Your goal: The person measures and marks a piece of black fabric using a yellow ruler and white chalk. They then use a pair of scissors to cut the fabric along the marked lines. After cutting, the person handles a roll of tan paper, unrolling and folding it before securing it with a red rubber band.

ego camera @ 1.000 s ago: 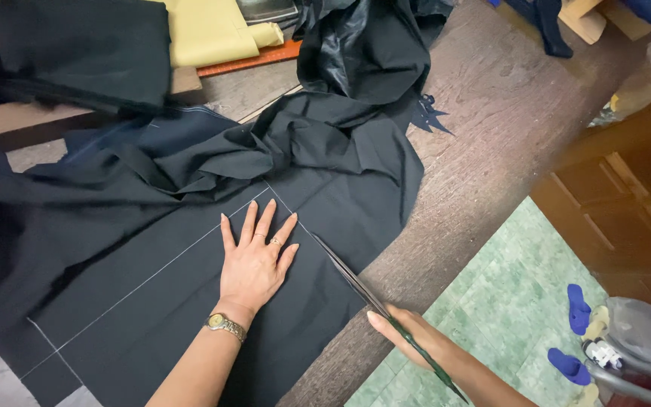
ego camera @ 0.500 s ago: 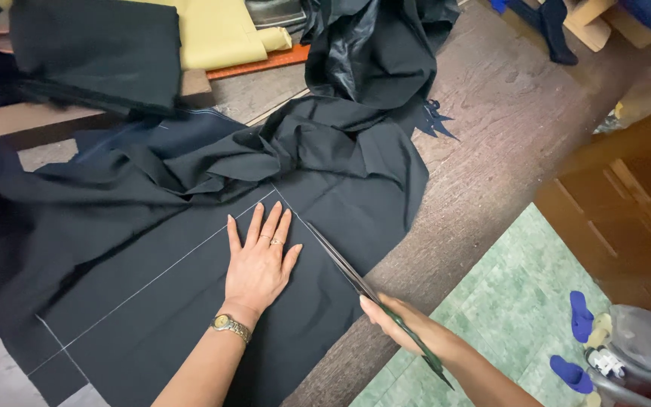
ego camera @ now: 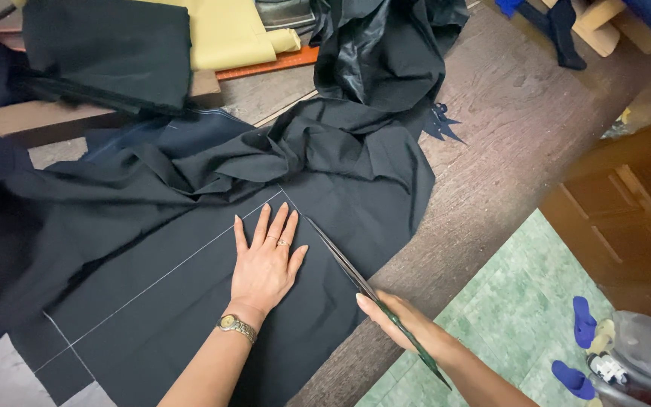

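A large sheet of dark navy, almost black woven cloth [ego camera: 152, 249] was spread across a worn brown wooden table [ego camera: 506, 136], bunched into folds toward the far side and marked with thin pale chalk lines. At the far left, a folded pile of black fabric [ego camera: 107, 53] was seen, with a folded pale yellow cloth [ego camera: 227, 30] just to its right and a crumpled heap of glossy black lining material [ego camera: 386, 53] further right.

The left hand [ego camera: 265, 264] was laid flat on the dark cloth, palm down and fingers spread, nothing being gripped; a gold-coloured wristwatch [ego camera: 235, 326] was worn at its wrist. Just right of it, a pair of long dark-bladed tailor's shears [ego camera: 363, 290] was laid along a chalk line, the blades reaching into the cloth from the near table edge. The right hand [ego camera: 404, 324] was closed around the shears at that edge. At the near right, green patterned flooring [ego camera: 506, 316] and blue sandals [ego camera: 578, 350] were visible.
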